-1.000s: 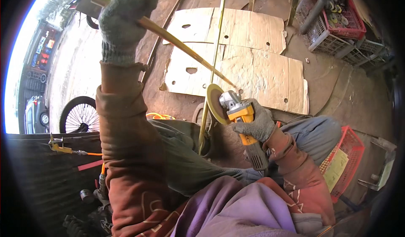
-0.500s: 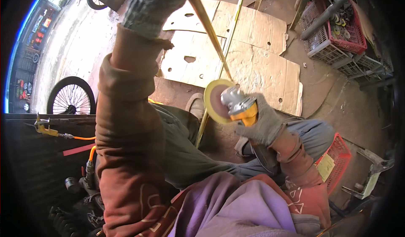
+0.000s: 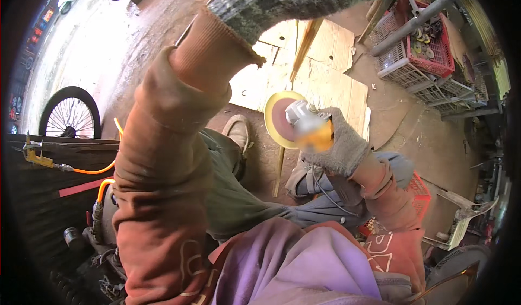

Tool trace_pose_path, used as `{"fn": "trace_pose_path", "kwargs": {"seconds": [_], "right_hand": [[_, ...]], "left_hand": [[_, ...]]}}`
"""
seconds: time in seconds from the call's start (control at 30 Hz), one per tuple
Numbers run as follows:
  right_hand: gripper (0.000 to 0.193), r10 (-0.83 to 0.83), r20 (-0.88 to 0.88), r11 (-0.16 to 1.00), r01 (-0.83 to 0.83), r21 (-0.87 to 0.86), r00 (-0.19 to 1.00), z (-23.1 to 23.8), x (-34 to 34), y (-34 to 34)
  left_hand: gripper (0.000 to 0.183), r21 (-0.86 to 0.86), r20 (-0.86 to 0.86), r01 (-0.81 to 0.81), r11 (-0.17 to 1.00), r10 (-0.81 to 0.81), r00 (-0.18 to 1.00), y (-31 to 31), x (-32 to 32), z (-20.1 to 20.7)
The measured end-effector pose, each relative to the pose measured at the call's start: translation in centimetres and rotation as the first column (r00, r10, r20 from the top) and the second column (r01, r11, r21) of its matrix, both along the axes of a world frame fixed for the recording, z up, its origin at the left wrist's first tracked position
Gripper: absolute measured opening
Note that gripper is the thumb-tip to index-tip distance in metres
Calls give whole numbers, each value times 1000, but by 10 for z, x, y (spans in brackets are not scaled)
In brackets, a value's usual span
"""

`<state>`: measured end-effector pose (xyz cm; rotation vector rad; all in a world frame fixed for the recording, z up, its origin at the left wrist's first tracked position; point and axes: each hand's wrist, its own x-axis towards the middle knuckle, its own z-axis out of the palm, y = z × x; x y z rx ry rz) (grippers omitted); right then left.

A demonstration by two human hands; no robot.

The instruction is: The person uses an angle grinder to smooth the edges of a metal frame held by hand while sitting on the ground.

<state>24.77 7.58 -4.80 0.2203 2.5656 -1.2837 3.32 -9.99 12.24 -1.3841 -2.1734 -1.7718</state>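
Note:
My right hand [image 3: 343, 145], in a grey knit glove, is closed around the yellow body of an angle grinder [image 3: 315, 134]. The grinder's round disc [image 3: 278, 118] is yellow at the rim and pinkish brown inside. A brass-coloured metal bar [image 3: 305, 50] runs down behind the disc, and a narrow length shows below it. Whether the disc touches the bar cannot be made out. My left hand [image 3: 293, 4], in a grey ribbed glove, stretches across the top edge above the bar. Its fingers are cut off and blurred, so its grip is hidden.
Flattened cardboard [image 3: 331, 88] covers the floor ahead. Plastic crates [image 3: 404, 61] stand at upper right, with loose discs in a red one. A red basket [image 3: 420, 194] sits beside my right knee. At left are a spoked wheel [image 3: 70, 118] and an orange air hose [image 3: 95, 170].
My left hand has swung right across the top edge. The bar sits at a different angle and the two lengths now line up. The grinder stays almost in place.

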Motion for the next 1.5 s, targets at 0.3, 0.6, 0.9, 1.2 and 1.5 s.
{"fn": "trace_pose_path", "kwargs": {"seconds": [0.3,0.6,0.9,1.2,1.5], "right_hand": [[88,102,32,988,-105,111,994,15,9,12],[90,144,111,976,-160,149,983,9,17,24],[89,91,140,966,-122,229,986,15,20,24],[92,85,161,962,-123,245,983,20,11,28],[90,52,18,964,-55,262,998,22,4,34]], "left_hand": [[28,-62,-30,50,997,-52,998,7,9,4],[33,-130,-6,88,988,-90,996,11,18,11],[39,-244,133,129,961,-99,986,16,32,34],[40,-254,-72,154,955,-177,982,28,24,32],[35,-202,-41,107,973,-118,992,26,32,28]]}}
